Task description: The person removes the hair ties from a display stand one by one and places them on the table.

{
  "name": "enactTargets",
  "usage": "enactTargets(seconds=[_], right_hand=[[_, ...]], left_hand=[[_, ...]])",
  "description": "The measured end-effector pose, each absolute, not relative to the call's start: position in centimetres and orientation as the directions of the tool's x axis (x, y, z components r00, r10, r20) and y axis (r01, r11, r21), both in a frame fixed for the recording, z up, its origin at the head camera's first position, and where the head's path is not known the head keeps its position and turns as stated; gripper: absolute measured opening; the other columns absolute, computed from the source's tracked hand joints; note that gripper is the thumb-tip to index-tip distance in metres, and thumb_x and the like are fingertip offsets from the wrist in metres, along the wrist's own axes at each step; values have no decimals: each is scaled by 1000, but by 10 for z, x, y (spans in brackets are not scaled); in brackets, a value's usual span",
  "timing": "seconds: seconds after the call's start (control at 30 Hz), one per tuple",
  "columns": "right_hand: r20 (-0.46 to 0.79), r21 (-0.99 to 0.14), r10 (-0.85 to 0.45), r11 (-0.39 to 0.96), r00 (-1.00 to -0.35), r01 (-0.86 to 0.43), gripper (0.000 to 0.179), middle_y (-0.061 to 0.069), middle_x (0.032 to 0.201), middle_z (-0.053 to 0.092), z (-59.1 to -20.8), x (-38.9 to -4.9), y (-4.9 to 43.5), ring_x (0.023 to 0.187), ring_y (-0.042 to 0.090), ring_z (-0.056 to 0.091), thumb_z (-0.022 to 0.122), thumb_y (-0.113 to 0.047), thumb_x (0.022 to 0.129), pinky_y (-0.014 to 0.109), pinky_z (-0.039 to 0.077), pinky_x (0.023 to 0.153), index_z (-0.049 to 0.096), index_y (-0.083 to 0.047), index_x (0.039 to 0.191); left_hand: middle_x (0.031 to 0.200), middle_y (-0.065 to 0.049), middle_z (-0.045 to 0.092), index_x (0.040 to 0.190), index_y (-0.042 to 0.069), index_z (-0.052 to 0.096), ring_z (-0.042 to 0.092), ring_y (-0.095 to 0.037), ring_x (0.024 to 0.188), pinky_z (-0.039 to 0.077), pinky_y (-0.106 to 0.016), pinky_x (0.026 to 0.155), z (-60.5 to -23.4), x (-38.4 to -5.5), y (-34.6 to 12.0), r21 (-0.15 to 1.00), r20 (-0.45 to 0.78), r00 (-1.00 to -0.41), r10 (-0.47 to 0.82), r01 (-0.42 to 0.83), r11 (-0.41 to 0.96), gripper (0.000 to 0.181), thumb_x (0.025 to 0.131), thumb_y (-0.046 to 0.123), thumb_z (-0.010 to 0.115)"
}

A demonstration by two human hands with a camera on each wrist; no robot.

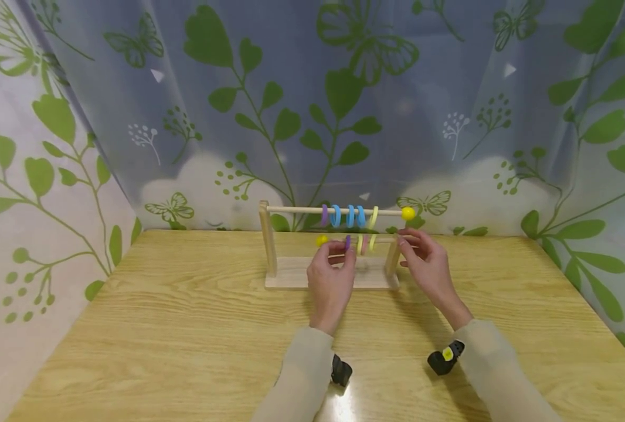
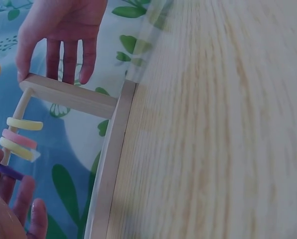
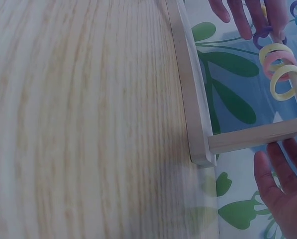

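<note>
A wooden rack (image 1: 330, 281) stands on the table, with two horizontal rods at different heights. My left hand (image 1: 332, 284) is at the lower rod and pinches a purple ring (image 2: 8, 172) between thumb and fingers. Beyond this ring on the same rod hang a pink ring (image 3: 280, 65) and two pale yellow rings (image 3: 286, 82). My right hand (image 1: 425, 261) touches the outer side of the short right post (image 3: 260, 137) with its fingers fairly straight, thumb at the post's top. The lower rod's yellow end ball (image 1: 321, 240) shows just above my left hand.
On the upper rod (image 1: 296, 209) hang a purple ring (image 1: 325, 214), several blue rings (image 1: 350, 216) and a pale yellow ring (image 1: 373, 217). A yellow ball (image 1: 408, 213) caps its right end; the tall left post (image 1: 268, 240) bears the other. A leaf-patterned curtain (image 1: 302, 117) hangs behind the table (image 1: 186, 328).
</note>
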State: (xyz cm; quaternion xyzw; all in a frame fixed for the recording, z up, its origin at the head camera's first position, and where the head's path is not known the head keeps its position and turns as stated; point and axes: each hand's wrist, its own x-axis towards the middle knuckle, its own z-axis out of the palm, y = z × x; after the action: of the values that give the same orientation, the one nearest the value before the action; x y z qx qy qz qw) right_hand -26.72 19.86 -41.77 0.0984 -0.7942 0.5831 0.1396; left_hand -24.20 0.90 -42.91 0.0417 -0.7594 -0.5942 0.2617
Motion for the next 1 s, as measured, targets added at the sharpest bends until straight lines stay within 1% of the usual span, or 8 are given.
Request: enactTargets(seconds=[0.1,0.17,0.23,0.37,0.43,0.63,1.0], right_hand=[[338,-899,10,298,-941,-320,34,3,118,71,-419,-267,199,93,-2,68,60,-22,104,29,63,74,63,-1,131],[339,-900,10,296,-941,-321,33,-4,115,69,-419,-267,199,93,-1,68,60,-22,104,29,63,74,63,-2,131],[341,-898,9,298,-940,-323,34,-1,116,70,-419,-267,199,93,-2,68,60,-22,104,28,63,74,63,-1,131],[346,-897,5,294,-938,-329,35,21,125,69,-419,-267,198,93,-3,67,60,-22,105,27,63,73,62,0,132],[346,-897,3,295,-938,-329,36,26,127,67,-418,-267,198,92,-3,67,60,-23,105,27,62,73,62,0,132],[335,-895,-4,310,-942,-320,37,24,128,67,-417,-265,198,93,-5,66,60,-24,105,25,62,74,62,-1,133],[345,-891,-8,311,-939,-330,36,25,129,67,-417,-265,199,94,-5,66,59,-23,105,24,62,73,62,-1,134]], left_hand=[[99,0,77,101,15,73,74,-20,83,60,-31,73,-429,-241,8,923,357,-850,-388,256,289,11,94,24,74],[99,0,77,100,15,73,74,-18,82,60,-29,72,-429,-240,7,921,364,-843,-397,261,290,11,94,23,74],[98,0,77,100,15,73,74,-18,81,60,-28,71,-428,-240,6,920,370,-836,-406,267,288,11,94,24,74],[98,-1,78,99,13,73,74,-20,79,60,-27,70,-428,-240,4,917,385,-821,-421,286,279,11,93,23,75],[97,-3,78,99,12,73,75,-22,79,60,-27,69,-428,-239,2,914,394,-814,-428,299,274,12,93,22,75],[98,-5,78,100,10,73,76,-23,78,61,-26,69,-428,-238,-2,913,401,-803,-442,311,265,12,92,18,76],[97,-5,78,97,10,74,75,-23,76,61,-28,67,-425,-237,-10,920,383,-797,-467,282,273,12,92,21,77]])
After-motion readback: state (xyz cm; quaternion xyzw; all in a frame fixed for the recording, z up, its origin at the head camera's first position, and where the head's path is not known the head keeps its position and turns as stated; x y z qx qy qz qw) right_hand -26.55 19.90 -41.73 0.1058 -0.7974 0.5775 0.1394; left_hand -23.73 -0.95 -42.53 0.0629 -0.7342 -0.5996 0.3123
